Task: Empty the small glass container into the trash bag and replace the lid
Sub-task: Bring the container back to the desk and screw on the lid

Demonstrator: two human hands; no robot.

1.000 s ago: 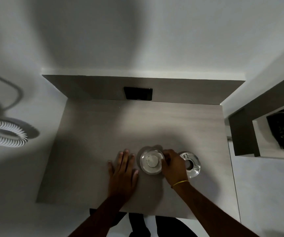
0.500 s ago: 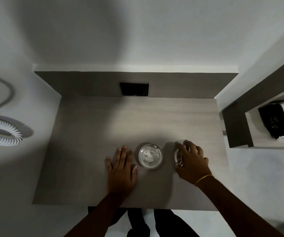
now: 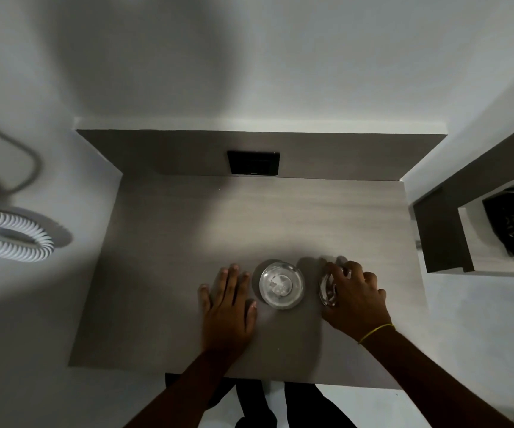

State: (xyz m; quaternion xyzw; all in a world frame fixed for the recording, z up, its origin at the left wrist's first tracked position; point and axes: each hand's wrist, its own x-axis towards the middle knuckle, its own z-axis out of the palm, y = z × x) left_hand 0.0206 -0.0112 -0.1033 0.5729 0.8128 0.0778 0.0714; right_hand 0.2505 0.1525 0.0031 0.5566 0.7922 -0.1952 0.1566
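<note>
jar (image 3: 281, 285) near counter (image 3: 169, 273) front edge | left hand (image 3: 229, 307) flat, open, touching-close, nearer | right hand (image 3: 354, 299) cupped over lid (image 3: 327, 292), I judge gripping

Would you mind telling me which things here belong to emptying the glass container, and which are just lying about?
For the job:
- small glass container, open, on the desk
- glass lid, under the right hand
- left hand, flat on the desk beside the container

Lying about:
- black wall plate
- white coiled cord
- black item on the side shelf
</note>
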